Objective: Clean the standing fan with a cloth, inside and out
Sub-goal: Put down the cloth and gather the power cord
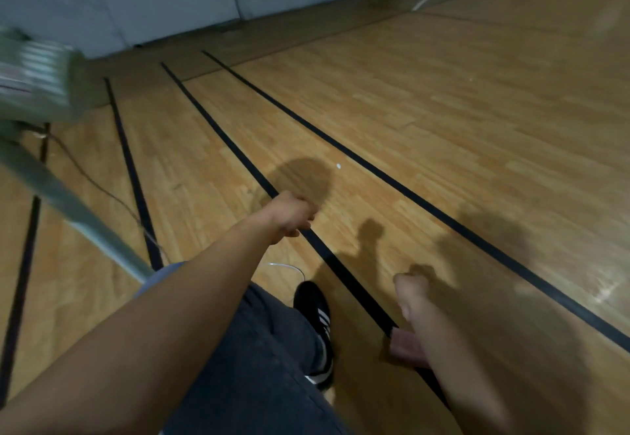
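Blurred grey metal standing fan (41,83) sits at far left, pole slanting down toward the person; left hand (289,213) nearer it, fingers loosely curled, holding nothing visible. Right hand (410,286) curled, contents unclear; no cloth seen

two hands (291,213), one fan (37,73), one shoe (315,312).
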`<state>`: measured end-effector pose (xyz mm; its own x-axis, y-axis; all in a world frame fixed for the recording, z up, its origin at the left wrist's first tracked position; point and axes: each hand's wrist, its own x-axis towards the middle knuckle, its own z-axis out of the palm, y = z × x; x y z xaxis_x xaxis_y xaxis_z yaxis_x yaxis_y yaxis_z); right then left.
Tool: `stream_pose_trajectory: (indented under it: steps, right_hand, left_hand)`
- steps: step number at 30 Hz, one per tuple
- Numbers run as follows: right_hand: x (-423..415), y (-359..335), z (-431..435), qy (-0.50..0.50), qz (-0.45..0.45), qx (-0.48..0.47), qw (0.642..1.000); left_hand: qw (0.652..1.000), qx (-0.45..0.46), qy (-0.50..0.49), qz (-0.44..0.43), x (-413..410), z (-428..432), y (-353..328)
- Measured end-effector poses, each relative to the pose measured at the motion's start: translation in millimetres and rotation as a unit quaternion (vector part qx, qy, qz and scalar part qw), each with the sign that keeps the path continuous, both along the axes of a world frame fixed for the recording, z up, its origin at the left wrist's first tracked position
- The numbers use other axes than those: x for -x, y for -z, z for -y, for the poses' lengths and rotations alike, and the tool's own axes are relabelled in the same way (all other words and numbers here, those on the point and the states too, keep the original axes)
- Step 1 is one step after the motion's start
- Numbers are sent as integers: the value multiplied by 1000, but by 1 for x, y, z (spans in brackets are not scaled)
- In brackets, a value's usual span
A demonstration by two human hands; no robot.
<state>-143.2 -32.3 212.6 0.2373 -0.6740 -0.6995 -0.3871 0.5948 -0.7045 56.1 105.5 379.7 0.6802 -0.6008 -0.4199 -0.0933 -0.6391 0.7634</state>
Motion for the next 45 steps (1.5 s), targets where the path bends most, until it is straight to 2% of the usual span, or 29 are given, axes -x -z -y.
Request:
stream_pose_trajectory:
  steps: [5,9,15,20,24,26,31,34,37,40,45]
  right_hand:
    - [-82,-59,-20,-96,64,63,991]
    - [-139,-119,-54,-166,122,108,973]
    - [-207,-215,-115,-271,209,177,923]
    - [-257,-265,-163,-438,202,206,851]
    - [-298,-259,-214,-530,137,270,792]
    - [-316,-240,-233,-546,122,290,776]
    - [-359,-206,-262,-564,179,241,769]
    - [-381,-195,-272,-608,205,217,736]
    - [-392,-191,-280,-648,202,230,697]
    - [-398,-192,-288,-653,219,237,685]
    - [-402,-189,-296,-632,244,263,687]
  left_hand:
    - [988,78,-130,15,-39,-63,-51]
    - [972,103,-208,47,-66,-131,-70]
    - [935,97,-331,84,-104,-237,-81]
    - [907,89,-395,117,-132,-292,-87]
    - [889,84,-414,177,-149,-308,-87]
    - [883,72,-408,219,-154,-309,-87]
    - [877,115,-356,303,-166,-303,-77]
    - [866,144,-357,320,-174,-299,-71]
    - [859,128,-367,335,-185,-295,-75]
    - [856,132,-386,317,-193,-293,-79]
    - [858,121,-380,325,-198,-295,-81]
